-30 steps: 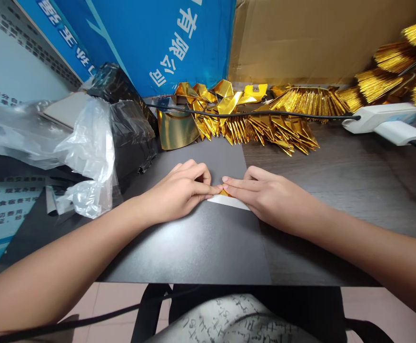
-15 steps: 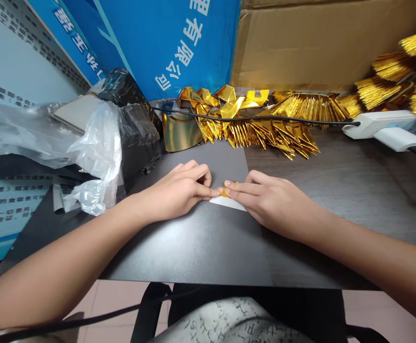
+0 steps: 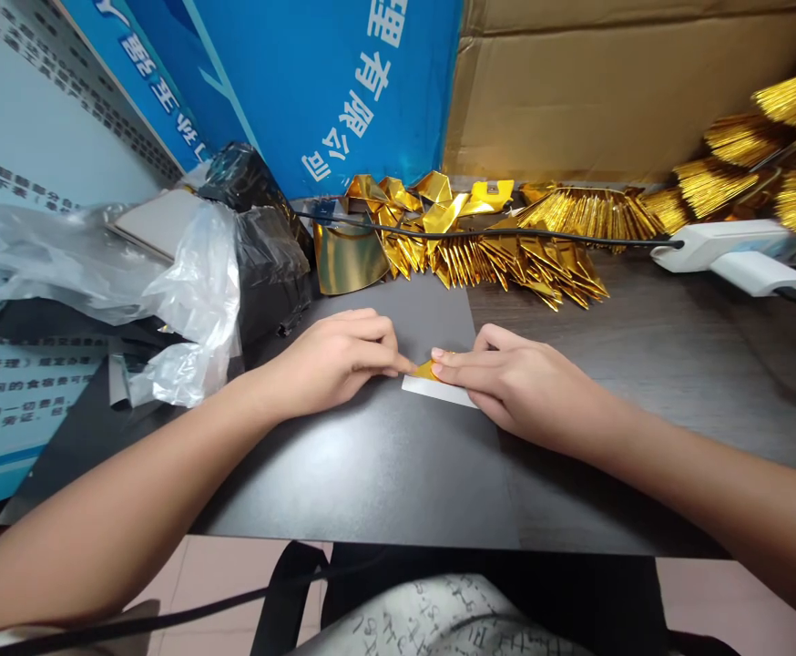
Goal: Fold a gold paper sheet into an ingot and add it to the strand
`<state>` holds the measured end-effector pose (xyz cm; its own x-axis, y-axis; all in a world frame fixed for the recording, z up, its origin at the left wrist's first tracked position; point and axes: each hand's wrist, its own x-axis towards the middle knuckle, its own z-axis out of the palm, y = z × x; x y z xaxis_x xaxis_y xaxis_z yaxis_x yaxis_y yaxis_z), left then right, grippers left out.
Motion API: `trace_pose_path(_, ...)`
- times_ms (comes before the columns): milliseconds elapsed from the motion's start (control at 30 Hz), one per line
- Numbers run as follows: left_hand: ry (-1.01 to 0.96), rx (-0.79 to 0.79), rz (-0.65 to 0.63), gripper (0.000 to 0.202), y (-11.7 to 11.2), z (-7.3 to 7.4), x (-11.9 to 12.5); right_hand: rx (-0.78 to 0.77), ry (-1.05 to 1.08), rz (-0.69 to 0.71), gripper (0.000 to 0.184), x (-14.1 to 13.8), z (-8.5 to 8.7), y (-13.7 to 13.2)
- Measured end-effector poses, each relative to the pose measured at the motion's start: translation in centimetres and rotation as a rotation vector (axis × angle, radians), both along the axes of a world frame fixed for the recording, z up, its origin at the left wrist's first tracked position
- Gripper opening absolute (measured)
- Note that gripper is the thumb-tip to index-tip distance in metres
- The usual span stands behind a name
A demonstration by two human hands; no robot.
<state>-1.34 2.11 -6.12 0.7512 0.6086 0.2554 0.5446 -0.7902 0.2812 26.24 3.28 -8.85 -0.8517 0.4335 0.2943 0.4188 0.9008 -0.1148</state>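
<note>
A small piece of gold foil paper (image 3: 427, 371) with a white underside (image 3: 435, 390) lies on a dark mat (image 3: 384, 456). My left hand (image 3: 333, 360) presses its fingertips, held together, on the paper's left end. From the other side my right hand (image 3: 517, 383) covers most of the paper, fingers closed and flat upon it. The fingertips of both hands nearly meet over the gold fold.
A row of folded gold paper pieces (image 3: 507, 246) lies behind the mat, under a black cable (image 3: 480, 235). Gold bundles (image 3: 767, 155) and a white device (image 3: 739, 251) are at the right. Plastic bags (image 3: 166, 273) lie left. A blue sign (image 3: 343, 82) and cardboard (image 3: 603, 82) stand behind.
My left hand's fingers have flattened a little and the view has shifted slightly. Both hands stay on the paper in the same place.
</note>
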Motion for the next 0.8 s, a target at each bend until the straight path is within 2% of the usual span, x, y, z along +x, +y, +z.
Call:
trace_pose_path(167,0.127,0.106,0.008,0.026,-0.2,-1.2,0.8,-0.034,0.067,0.018,0.035,0.1,-0.3,0.2)
trace_pose_path(367,0.235,0.187,0.032,0.026,-0.9,-1.0,1.2,-0.028,0.098,-0.005,0.035,0.2,-0.3,0.4)
trace_pose_path(600,0.236,0.173,0.024,0.022,-1.0,-1.2,1.3,0.11,0.069,-0.045,0.033,0.2,-0.1,0.6)
trace_pose_path(800,0.22,0.145,0.014,0.023,-0.9,-1.5,1.1,0.095,0.076,-0.026,0.034,0.4,-0.3,0.7)
